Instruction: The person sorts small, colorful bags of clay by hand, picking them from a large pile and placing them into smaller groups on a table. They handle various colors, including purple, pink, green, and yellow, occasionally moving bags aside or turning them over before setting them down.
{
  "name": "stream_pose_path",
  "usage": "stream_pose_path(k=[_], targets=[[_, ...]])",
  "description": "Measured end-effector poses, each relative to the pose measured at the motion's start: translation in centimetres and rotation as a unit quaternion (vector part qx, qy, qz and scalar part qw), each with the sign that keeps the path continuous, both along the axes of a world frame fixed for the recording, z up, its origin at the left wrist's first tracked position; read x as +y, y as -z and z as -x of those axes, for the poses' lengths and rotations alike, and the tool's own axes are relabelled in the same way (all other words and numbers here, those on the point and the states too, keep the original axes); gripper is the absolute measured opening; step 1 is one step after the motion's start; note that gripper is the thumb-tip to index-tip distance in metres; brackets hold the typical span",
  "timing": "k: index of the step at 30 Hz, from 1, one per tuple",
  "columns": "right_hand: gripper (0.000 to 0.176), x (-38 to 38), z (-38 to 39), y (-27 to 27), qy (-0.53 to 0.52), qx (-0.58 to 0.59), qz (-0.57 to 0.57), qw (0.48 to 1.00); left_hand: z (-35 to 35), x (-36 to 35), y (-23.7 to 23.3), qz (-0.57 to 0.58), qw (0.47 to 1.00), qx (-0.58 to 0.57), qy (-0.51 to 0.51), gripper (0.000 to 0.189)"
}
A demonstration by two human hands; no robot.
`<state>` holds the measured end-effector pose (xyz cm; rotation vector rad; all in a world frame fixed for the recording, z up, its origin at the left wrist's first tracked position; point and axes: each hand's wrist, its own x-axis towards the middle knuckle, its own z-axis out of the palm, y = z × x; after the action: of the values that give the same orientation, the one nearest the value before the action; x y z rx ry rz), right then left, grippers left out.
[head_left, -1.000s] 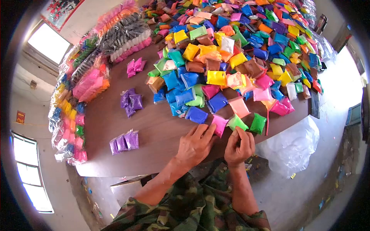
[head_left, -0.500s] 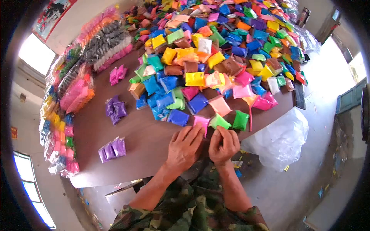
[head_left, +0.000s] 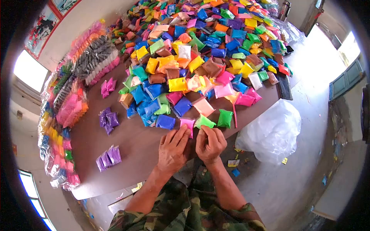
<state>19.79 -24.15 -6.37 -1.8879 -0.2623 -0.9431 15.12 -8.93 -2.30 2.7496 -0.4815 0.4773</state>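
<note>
As outstretched left fingers (head_left: 179, 135) touch a filled pink packet (head_left: 187, 124), right fingers (head_left: 202, 133) pinch a lime packet (head_left: 204, 121).

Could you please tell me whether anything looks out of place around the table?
Yes: a blue scrap and a yellowish scrap lie on the floor, looking like stray litter away from the packets piled on the table.

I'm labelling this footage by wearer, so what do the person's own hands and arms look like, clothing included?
Both the left hand and right hand are bare, with no glove, ring or watch visible. The camouflage sleeves, in dark green, brown and tan, end well short of them.
</note>
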Motion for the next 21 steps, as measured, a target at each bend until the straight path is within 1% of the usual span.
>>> stream_pose_path(k=[3, 9, 12, 15, 16, 17, 19, 21], targets=[[0.013, 0.0, -0.1, -0.2, -0.002, -0.004, -0.003, 1.0, 0.1, -0.1, 0.3, 0.011, 1.0, -0.016, -0.006, 0.052], [0.014, -0.2, -0.1, -0.3, -0.002, -0.009, -0.006, 1.0, 0.1, 0.2, 0.7, -0.001, 1.0, -0.007, -0.008, 0.051], [0.014, -0.3, -0.1, -0.1, 0.001, -0.015, -0.004, 1.0, 0.1, 0.3, 0.8, -0.005, 1.0, -0.027, -0.001, 0.052], [0.014, -0.3, 0.0, -0.1, -0.01, -0.003, 0.012, 1.0, 0.3, 0.2, 0.5, 0.01, 1.0, -0.012, -0.021, 0.055], [0.014, -0.2, -0.2, 0.0, -0.009, -0.014, 0.008, 1.0, 0.3, 0.4, 0.5, 0.02, 1.0, -0.012, -0.016, 0.06], [0.014, -0.2, -0.3, 0.2, -0.01, -0.026, 0.006, 1.0, 0.3, 0.3, 0.7, 0.031, 0.999, -0.011, -0.015, 0.061], [0.01, -0.3, -0.3, 0.6, 0.004, -0.036, 0.041, 0.999, 0.3, 0.5, 1.4, 0.045, 0.999, -0.012, -0.026, 0.064], [0.01, -0.4, 0.0, 0.2, -0.007, -0.024, 0.071, 0.997, 0.3, 1.0, 2.4, 0.04, 0.999, -0.015, -0.008, 0.067]])
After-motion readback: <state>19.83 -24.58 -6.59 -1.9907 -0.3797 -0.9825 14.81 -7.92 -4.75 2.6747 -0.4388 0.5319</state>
